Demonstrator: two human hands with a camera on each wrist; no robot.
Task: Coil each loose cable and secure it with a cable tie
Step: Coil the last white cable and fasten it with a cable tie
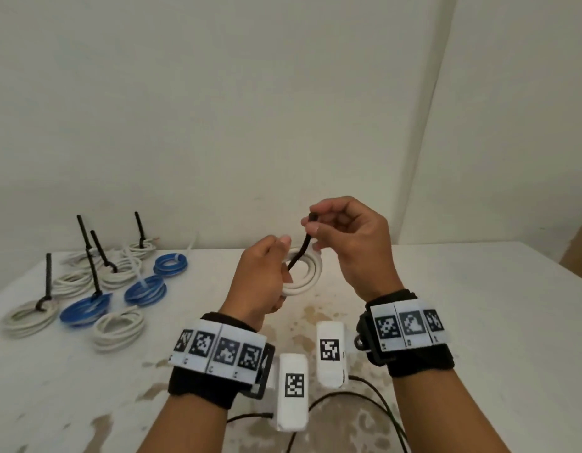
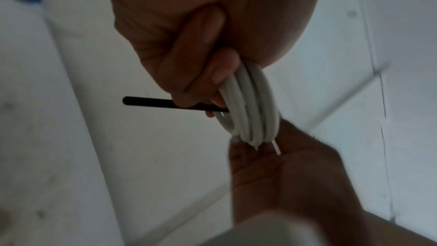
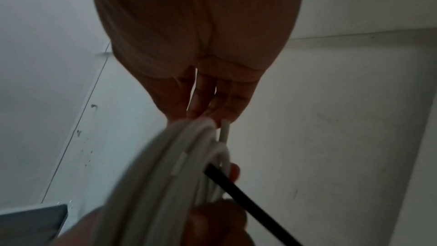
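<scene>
The white coil [image 1: 304, 273] is held above the table [image 1: 446, 322], roughly at its middle, standing on edge with its open centre facing the person. The left hand [image 1: 262, 282] has its fingers curled round the near-left side of the coil's loops. A black tie [image 1: 299, 253] runs through the coil, its long axis slanting up and to the right from the left hand's fingers to the right hand [image 1: 345, 243], which pinches the tie's upper end between thumb and forefinger, its other fingers loosely curled.

The left hand hides the coil's lower left part and the tie's lower end in the head view. Both wrist views are dim and blurred; the left one shows the loops [image 2: 250, 104] bunched under the fingers with the tie [image 2: 165, 104] sticking out sideways. One short cable end [image 3: 224, 130] juts from the bundle in the right wrist view.

On the table's far left lie white coils [image 1: 28, 317] and blue coils [image 1: 85, 310], several with black ties standing upright, well apart from the hands. Two white boxes [image 1: 293, 392] with black-and-white markers sit near the wrists, thin black leads trailing from them.
</scene>
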